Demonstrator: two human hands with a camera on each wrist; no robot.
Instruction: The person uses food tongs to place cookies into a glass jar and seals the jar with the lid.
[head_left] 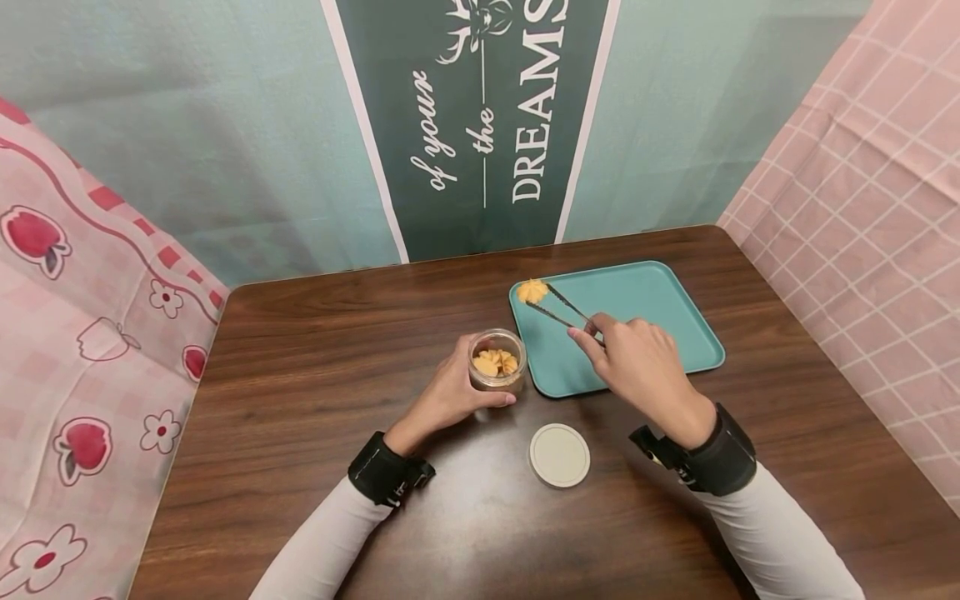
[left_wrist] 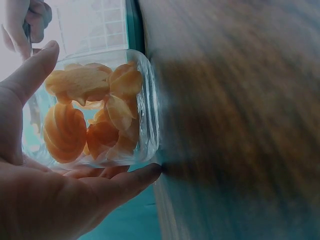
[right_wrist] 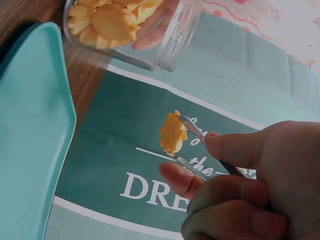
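Observation:
My left hand (head_left: 452,387) grips a clear glass jar (left_wrist: 151,107) that stands unlidded on the table, with several swirled yellow cookies (left_wrist: 65,132) inside. In my right hand (head_left: 637,358) is a pair of metal tongs (head_left: 550,314), held over the teal tray (head_left: 637,292). Between the tong tips a single yellow cookie (right_wrist: 173,132) is pinched; in the head view it shows above the tray's far left corner. The right wrist view has this cookie raised off the tray, apart from the jar.
A round cream lid (head_left: 560,455) lies on the brown wooden table (head_left: 337,350), in front of the jar and tray. Behind the table hangs a green cloth with lettering (head_left: 480,167). Pink patterned cloths (head_left: 90,358) flank both sides.

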